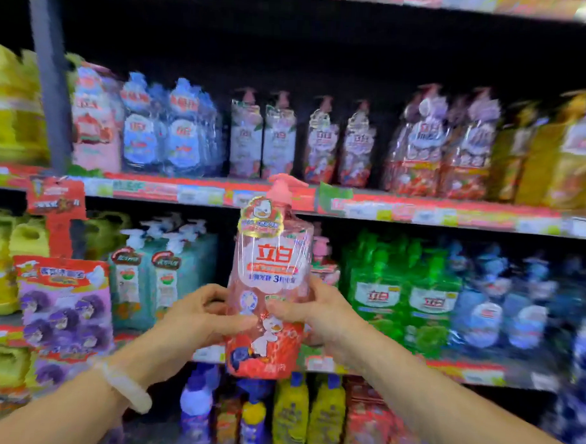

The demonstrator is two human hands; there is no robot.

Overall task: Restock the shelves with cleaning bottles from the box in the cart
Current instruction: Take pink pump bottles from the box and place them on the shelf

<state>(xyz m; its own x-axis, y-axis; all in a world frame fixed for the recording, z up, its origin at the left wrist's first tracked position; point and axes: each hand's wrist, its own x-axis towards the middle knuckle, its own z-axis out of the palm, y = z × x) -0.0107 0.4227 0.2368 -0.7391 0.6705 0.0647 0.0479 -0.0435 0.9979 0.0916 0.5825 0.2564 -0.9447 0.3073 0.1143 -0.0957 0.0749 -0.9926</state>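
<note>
A pink pump bottle (271, 261) wrapped in clear plastic, with a red label and a duck picture, stands upright in the air before the shelves. My left hand (200, 313) grips its lower left side, thumb across the front. My right hand (318, 314) grips its lower right side. The bottle hangs in front of a dark gap in the middle shelf (412, 367), where another pink pump bottle (323, 259) shows just behind it. The cart and box are out of view.
The upper shelf (402, 205) holds rows of pink, blue, white and yellow bottles. On the middle shelf stand teal pump bottles (150, 276) on the left and green bottles (402, 292) on the right. Yellow and purple bottles fill the bottom shelf. A purple hanging pack (62, 306) is at the left.
</note>
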